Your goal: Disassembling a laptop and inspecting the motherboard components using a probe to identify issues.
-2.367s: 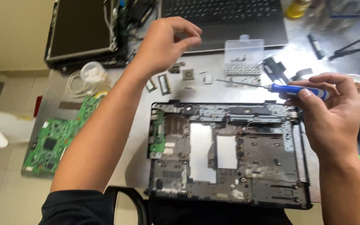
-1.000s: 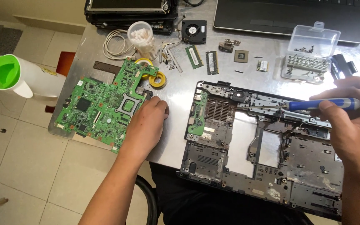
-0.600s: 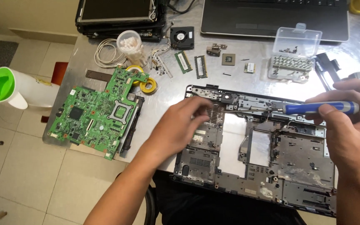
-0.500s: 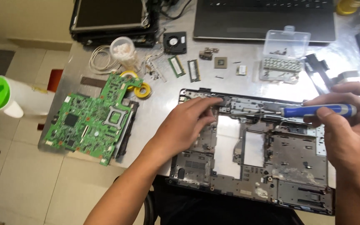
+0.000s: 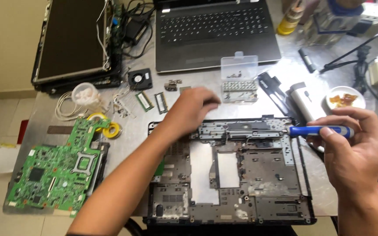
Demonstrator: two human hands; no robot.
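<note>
Top-down view of a grey metal bench w/ a stripped laptop base shell (image 5: 241, 175) at centre: black plastic, rectangular, dusty, w/ two pale rectangular cut-outs and a silver metal bracket strip along its 12 o'clock edge.

Left hand (image 5: 189, 109): reaches in from 7 o'clock, palm down, over the shell's upper-left corner; fingers loosely curled and close together, tips blurred. Cannot tell whether it touches the shell or grips anything.

Right hand (image 5: 351, 144): at 3 o'clock of the shell, fingers and thumb clamped on a screwdriver (image 5: 320, 130), blue ribbed handle w/ pale end bands, held roughly horizontal, working end pointing toward 9 o'clock over the shell's upper-right edge.

Surroundings:
- Green motherboard (image 5: 53, 168), irregular outline, square socket frame near its middle; lies at 9 o'clock, well apart from the shell.
- Yellow tape roll (image 5: 112, 129), between board and shell, approx. 10 o'clock.
- Two green RAM sticks (image 5: 152, 102), thin strips, side by side at 11 o'clock.
- Small black square fan (image 5: 140, 79), beyond the RAM.
- Clear plastic screw box (image 5: 239, 78), lid up, compartmented, at 12 o'clock just beyond the left hand.
- Intact laptop (image 5: 215, 30), black keys, silver deck, further at 12 o'clock.
- Detached LCD panel (image 5: 71, 39), dark matt face, at 11 o'clock, loose wires along its right edge.
- White round dish (image 5: 345, 98) w/ amber crumbly contents, at 2 o'clock.
</note>
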